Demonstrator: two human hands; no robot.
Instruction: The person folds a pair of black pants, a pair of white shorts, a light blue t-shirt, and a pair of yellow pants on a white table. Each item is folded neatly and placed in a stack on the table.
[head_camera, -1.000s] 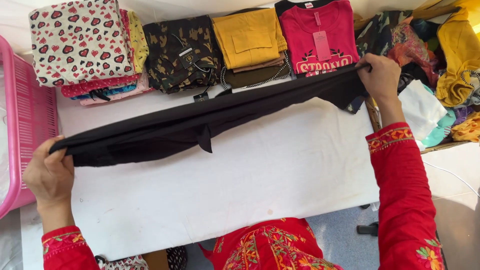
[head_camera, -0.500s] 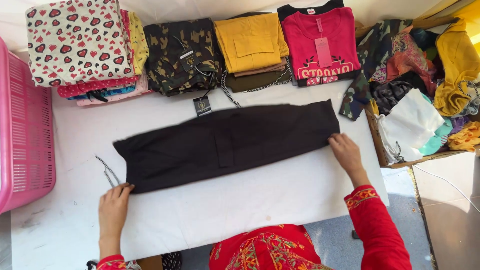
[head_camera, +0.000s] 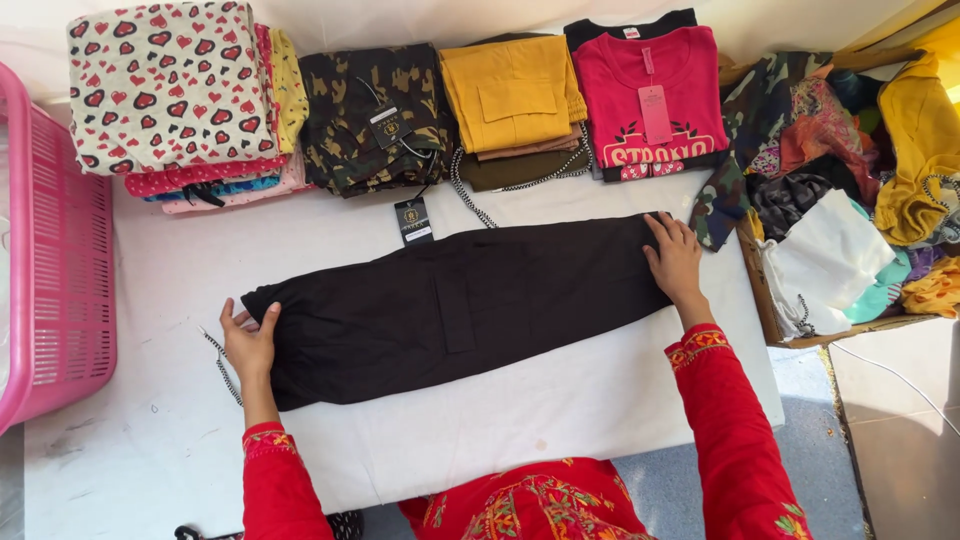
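A black pair of trousers (head_camera: 460, 305) lies folded lengthwise and flat across the white table (head_camera: 560, 420), slanting from lower left to upper right. My left hand (head_camera: 248, 338) rests flat on its left end, fingers spread. My right hand (head_camera: 675, 260) presses flat on its right end. A black hang tag (head_camera: 412, 220) sticks out from the trousers' top edge, and a striped drawstring (head_camera: 222, 365) trails from the left end. Both sleeves are red with embroidered cuffs.
Along the far edge stand folded stacks: heart-print clothes (head_camera: 170, 85), camouflage (head_camera: 375, 120), mustard (head_camera: 515, 95), and a pink printed shirt (head_camera: 650, 95). A pink plastic basket (head_camera: 50, 290) sits at left. A cardboard box of loose clothes (head_camera: 850, 220) is at right.
The trousers were held stretched in the air, then laid on the table. Both hands have since let go of the edges and moved onto the ends, lying flat.
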